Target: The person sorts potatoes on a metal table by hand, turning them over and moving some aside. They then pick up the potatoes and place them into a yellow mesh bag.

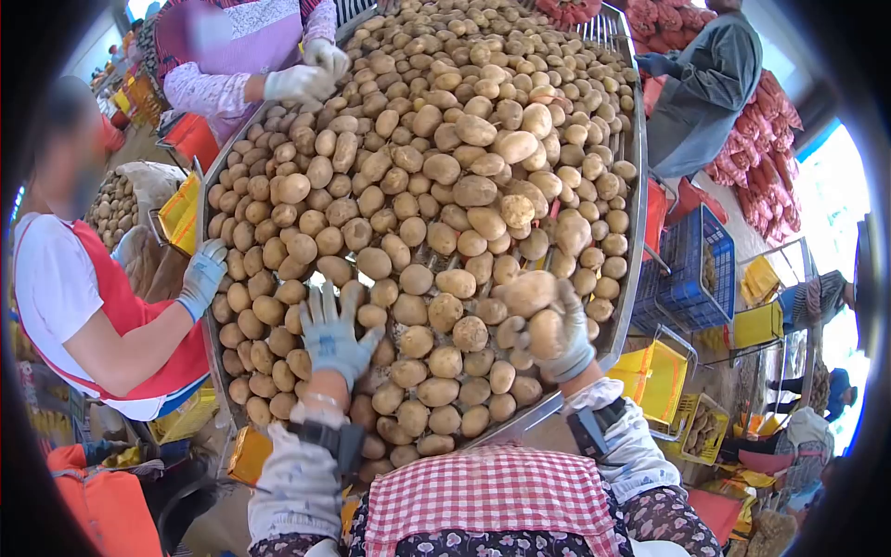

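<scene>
A broad layer of potatoes [445,362] covers the metal sorting table [637,213]. My left hand [336,336], in a pale glove with blue markings, lies on the potatoes near the front left with its fingers spread and nothing held. On the right, my right hand [568,336], also gloved, is bent round a brown potato [547,334] above the layer. A larger potato [529,293] lies against its fingertips. Small potatoes beside that hand are blurred.
A co-worker in a red apron [88,288] rests a gloved hand on the left rim. Another, in a purple apron [251,42], works at the upper left. A person in grey [710,84] stands upper right. Blue crates [682,269] and a yellow basket [650,376] stand right.
</scene>
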